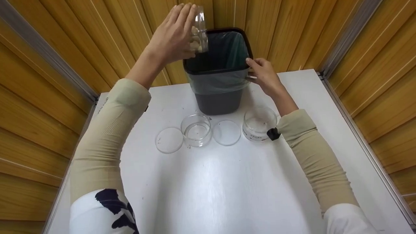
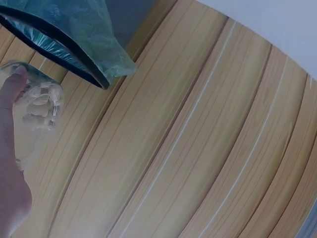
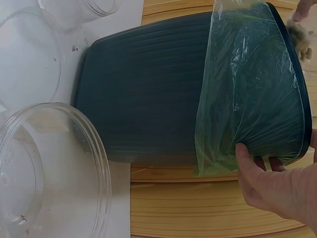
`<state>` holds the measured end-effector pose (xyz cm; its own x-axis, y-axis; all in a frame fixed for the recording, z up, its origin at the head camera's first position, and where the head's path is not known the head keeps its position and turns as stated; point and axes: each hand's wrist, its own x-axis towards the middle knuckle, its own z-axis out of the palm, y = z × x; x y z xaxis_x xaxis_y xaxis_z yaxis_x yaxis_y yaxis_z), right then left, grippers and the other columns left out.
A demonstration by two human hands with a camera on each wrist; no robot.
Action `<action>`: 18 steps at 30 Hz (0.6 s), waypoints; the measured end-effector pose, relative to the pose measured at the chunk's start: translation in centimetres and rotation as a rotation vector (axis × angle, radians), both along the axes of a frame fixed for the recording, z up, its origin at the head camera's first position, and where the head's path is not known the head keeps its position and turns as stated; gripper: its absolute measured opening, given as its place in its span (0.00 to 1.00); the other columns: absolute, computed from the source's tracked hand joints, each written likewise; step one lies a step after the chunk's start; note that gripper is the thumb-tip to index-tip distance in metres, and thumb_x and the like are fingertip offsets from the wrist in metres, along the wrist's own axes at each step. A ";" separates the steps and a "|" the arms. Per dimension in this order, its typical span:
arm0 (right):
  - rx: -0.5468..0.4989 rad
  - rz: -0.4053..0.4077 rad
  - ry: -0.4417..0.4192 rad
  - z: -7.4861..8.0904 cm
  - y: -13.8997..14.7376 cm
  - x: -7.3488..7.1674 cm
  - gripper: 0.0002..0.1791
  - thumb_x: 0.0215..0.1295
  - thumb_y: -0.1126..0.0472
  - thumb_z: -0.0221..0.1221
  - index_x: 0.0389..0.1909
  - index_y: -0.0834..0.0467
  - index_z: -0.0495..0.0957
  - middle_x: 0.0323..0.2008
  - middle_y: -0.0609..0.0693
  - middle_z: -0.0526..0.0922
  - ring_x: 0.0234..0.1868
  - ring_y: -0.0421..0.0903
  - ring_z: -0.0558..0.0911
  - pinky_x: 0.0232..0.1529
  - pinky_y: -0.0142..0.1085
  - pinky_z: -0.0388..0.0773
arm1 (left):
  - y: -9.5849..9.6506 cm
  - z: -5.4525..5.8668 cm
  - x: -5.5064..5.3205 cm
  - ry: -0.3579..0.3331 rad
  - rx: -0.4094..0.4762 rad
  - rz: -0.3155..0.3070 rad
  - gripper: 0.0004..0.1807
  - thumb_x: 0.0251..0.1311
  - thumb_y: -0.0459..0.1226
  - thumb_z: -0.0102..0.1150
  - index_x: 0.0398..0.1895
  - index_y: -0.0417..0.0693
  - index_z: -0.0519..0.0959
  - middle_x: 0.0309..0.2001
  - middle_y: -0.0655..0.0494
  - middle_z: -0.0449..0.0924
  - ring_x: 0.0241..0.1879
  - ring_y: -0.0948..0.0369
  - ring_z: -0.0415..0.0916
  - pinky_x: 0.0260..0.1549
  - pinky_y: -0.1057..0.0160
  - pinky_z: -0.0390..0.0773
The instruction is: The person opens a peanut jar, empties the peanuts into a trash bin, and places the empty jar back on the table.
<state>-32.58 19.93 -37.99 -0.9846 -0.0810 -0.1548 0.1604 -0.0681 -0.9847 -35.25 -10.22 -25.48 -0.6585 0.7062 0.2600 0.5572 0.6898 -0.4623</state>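
My left hand [image 1: 172, 37] holds a clear round container [image 1: 203, 27] tipped on its side, over the left rim of a dark grey trash bin [image 1: 219, 104]. Pale, lumpy pieces [image 1: 195, 44] are inside the container; the left wrist view shows them near its mouth [image 2: 54, 109]. A thin greenish bag [image 3: 237, 89] lines the bin and folds down over its outside. On the bin's right side, my right hand [image 1: 266, 76] grips the rim, with the thumb on top in the head view. The bottom of the bin's inside is hidden in shadow.
Two clear round containers, one left [image 1: 196, 143] and one right [image 1: 255, 135], stand on the white table [image 1: 208, 195] before the bin. Two flat clear lids, left [image 1: 169, 140] and middle [image 1: 227, 133], lie beside them. Wood-panelled walls [image 1: 373, 81] enclose the table.
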 end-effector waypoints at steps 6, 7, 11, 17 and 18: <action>0.000 0.004 0.011 -0.1 -0.2 -0.1 0.30 0.76 0.49 0.56 0.67 0.64 0.62 0.67 0.60 0.65 0.70 0.59 0.70 0.70 0.48 0.69 | 0.4 -0.6 -0.1 -0.100 0.129 0.041 0.64 0.54 0.54 0.75 0.80 0.34 0.43 0.78 0.35 0.50 0.78 0.41 0.48 0.78 0.54 0.44; 0.003 0.002 0.013 -0.1 -0.2 -0.1 0.29 0.76 0.50 0.56 0.67 0.64 0.62 0.67 0.60 0.65 0.70 0.59 0.70 0.70 0.48 0.69 | 0.5 -0.7 -0.1 -0.118 0.170 0.058 0.64 0.53 0.54 0.75 0.80 0.34 0.44 0.78 0.35 0.50 0.78 0.42 0.48 0.78 0.55 0.44; 0.004 0.009 0.020 -0.3 -0.5 0.0 0.28 0.76 0.50 0.56 0.66 0.64 0.63 0.66 0.60 0.65 0.69 0.60 0.70 0.69 0.48 0.69 | 0.5 -1.4 0.1 -0.122 0.183 0.077 0.63 0.53 0.51 0.77 0.80 0.34 0.45 0.78 0.35 0.51 0.77 0.41 0.49 0.78 0.54 0.45; -0.012 0.001 0.024 -0.4 -0.5 -0.1 0.28 0.76 0.51 0.56 0.66 0.64 0.62 0.64 0.60 0.66 0.68 0.59 0.71 0.69 0.49 0.69 | 0.9 -2.0 0.3 -0.079 0.144 0.016 0.63 0.52 0.51 0.77 0.79 0.33 0.46 0.77 0.34 0.52 0.77 0.41 0.50 0.78 0.54 0.46; -0.018 -0.003 0.028 -0.4 -0.4 -0.2 0.27 0.76 0.51 0.56 0.65 0.64 0.63 0.63 0.60 0.67 0.67 0.59 0.72 0.69 0.49 0.69 | 1.0 -2.0 0.3 -0.068 0.137 0.012 0.63 0.52 0.52 0.77 0.80 0.33 0.46 0.77 0.34 0.52 0.77 0.41 0.50 0.78 0.54 0.46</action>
